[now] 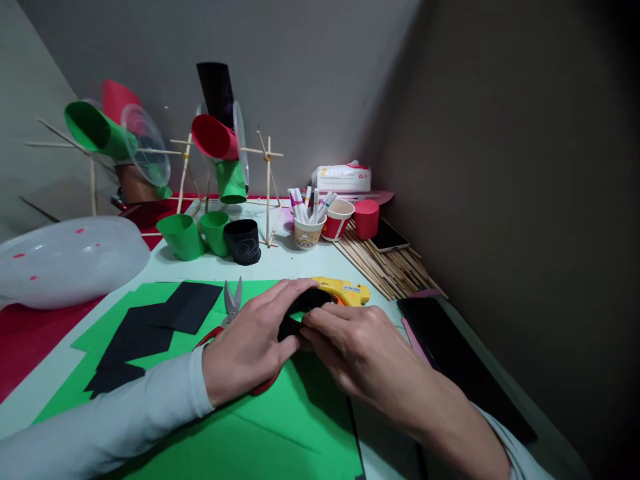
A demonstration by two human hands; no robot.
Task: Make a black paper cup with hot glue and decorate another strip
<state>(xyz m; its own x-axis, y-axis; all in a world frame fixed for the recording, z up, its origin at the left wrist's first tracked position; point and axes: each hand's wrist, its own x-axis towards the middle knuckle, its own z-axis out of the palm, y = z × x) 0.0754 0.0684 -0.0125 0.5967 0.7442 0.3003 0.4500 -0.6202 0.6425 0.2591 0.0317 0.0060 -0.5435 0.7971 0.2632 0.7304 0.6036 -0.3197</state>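
Observation:
Both my hands meet over the green paper sheet [280, 420] at the middle of the table. My left hand [255, 343] curls around a black rolled paper piece [305, 307], fingers closed on it. From the other side, my right hand [350, 347] pinches the same black roll with its fingertips. Red-handled scissors [233, 303] lie under my left hand, blades pointing away. A yellow glue gun [345, 291] rests just behind the roll.
Black paper cut-outs [150, 330] lie on the green sheet at left. Green and black paper cups [210, 237], cups of markers [313, 223], a bundle of wooden sticks [385, 263], a phone [387, 237] and stick-and-cup structures [220, 153] stand behind. A white balloon [65, 260] sits at left.

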